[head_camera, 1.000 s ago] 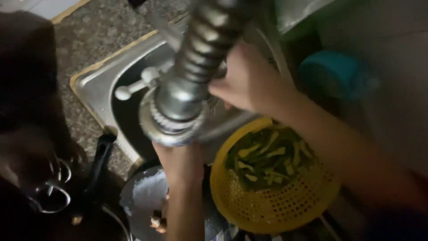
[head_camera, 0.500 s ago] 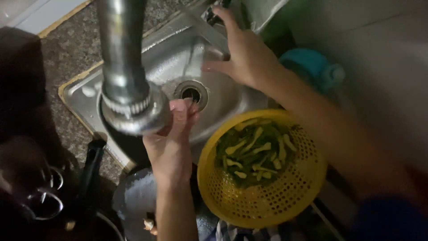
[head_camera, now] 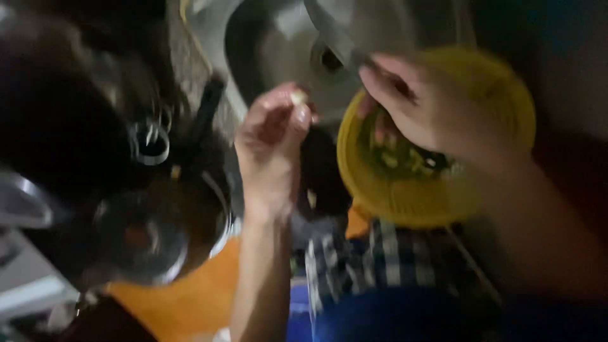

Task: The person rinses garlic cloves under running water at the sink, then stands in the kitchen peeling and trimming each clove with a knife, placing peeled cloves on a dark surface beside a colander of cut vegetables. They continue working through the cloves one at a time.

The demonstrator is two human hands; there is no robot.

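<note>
The view is blurred. My left hand (head_camera: 272, 142) is raised in front of the steel sink (head_camera: 266, 44), its fingertips pinched on a small pale piece (head_camera: 297, 96). My right hand (head_camera: 424, 101) lies over the yellow colander (head_camera: 411, 196), which holds green cut vegetables (head_camera: 405, 158); its fingers curl down among them. A grey metal strip (head_camera: 335, 35) runs from that hand's fingertips up over the sink; whether the hand grips it is unclear.
The sink drain (head_camera: 326, 60) shows behind the strip. A black-handled pan (head_camera: 206, 117) and a dark round pot (head_camera: 139, 234) stand at the left. Below lie an orange surface (head_camera: 190, 297), a checked cloth (head_camera: 380, 259) and blue fabric (head_camera: 392, 316).
The view has swung down and away from the tap. My left hand left the tap's spout and now pinches a small piece. My right hand came from the sink's back to the colander.
</note>
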